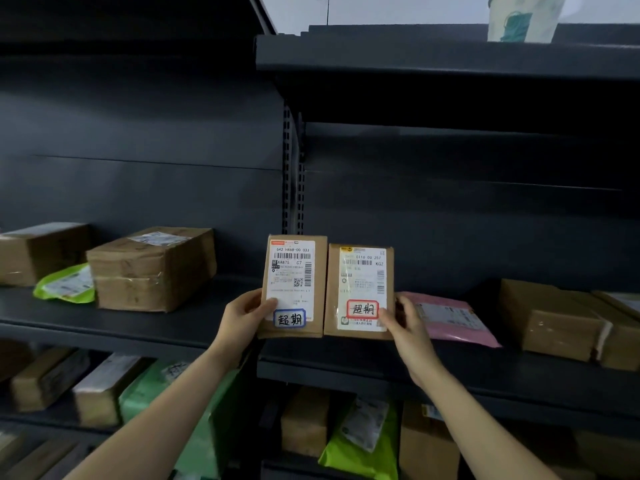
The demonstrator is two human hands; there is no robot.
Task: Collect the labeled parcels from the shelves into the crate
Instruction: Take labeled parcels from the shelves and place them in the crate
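Note:
Two small cardboard parcels are held upright side by side in front of the dark shelf (173,327). My left hand (242,318) grips the left parcel (294,285), which carries a white shipping label and a blue-bordered handwritten sticker. My right hand (407,329) grips the right parcel (360,289), whose white label has a red-bordered handwritten sticker. The two parcels touch along their inner edges. No crate is in view.
On the same shelf sit a taped brown box (152,268), a green mailer (67,284), another box (38,251) at far left, a pink mailer (450,318) and brown boxes (561,323) at right. Lower shelves hold several boxes and green mailers (363,441). A paper cup (519,17) stands on top.

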